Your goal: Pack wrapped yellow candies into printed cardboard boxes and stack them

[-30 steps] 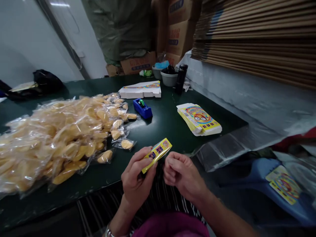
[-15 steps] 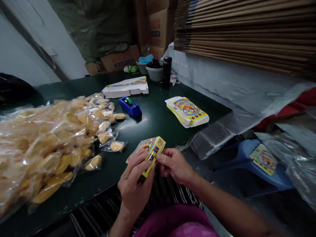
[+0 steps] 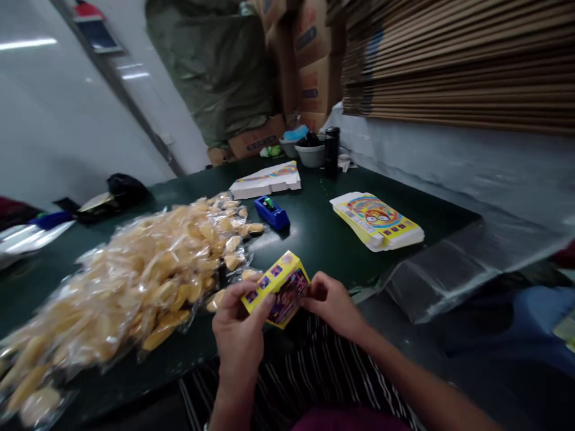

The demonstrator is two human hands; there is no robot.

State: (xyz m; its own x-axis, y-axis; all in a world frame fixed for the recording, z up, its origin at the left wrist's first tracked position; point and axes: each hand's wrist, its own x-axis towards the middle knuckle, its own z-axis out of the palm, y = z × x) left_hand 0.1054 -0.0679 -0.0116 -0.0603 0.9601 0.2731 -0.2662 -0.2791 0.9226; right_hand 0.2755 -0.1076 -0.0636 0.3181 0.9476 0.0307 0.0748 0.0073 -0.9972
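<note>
A small yellow printed box (image 3: 287, 294) is held above the table's front edge, its dark printed face toward me. My left hand (image 3: 240, 323) grips its left end between thumb and fingers. At the box's right side, my right hand (image 3: 335, 305) pinches the edge with thumb and fingertips. To the left lies a large heap of yellow pieces in clear wrappers (image 3: 148, 275). A blue tape dispenser (image 3: 272, 213) stands beyond the box. Flattened yellow cartons (image 3: 377, 220) are stacked at the right, and another white-edged carton stack (image 3: 267, 179) lies farther back.
Grey bowls (image 3: 311, 154) and a black bottle (image 3: 332, 151) stand at the back of the green table (image 3: 314, 239). Folded cardboard (image 3: 462, 66) is piled at the upper right. Clear plastic (image 3: 431, 275) hangs over the right edge. A black bag (image 3: 126, 188) lies far left.
The box has been turned, so its dark printed face now shows. Both hands still hold it. The view has swung left, shifting the scene rightward.
</note>
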